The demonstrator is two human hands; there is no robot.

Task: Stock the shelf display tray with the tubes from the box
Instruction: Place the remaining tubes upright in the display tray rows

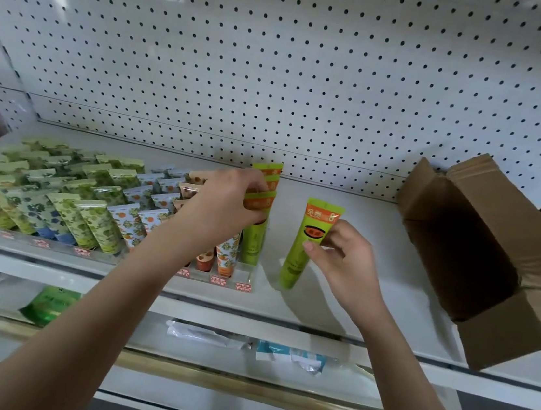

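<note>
A white pegboard (279, 69) filled the upper frame, with the shelf (355, 276) running across the middle. At left centre stood the clear tray (215, 281), its lanes packed with patterned tubes; the rightmost lane held a short row of green tubes (255, 233) with orange tops. At the right edge the box (480, 264) lay tipped on its side, flaps open towards you, its inside too dark to show what remained.

Your left hand (228, 206) reached over the tray and had its fingers closed around the upper part of the green row, seemingly steadying or squaring it. Your right hand (342, 247) pinched one green tube (305, 243) near its upper half, thumb in front, holding it upright, cap down, just right of the tray and apart from it.

You looked to be midway through filling that last lane. The next move would likely call for bringing the held tube left and seating it cap down in front of the row, while your left hand kept the others from tipping. After that you would need another tube from the box.
</note>
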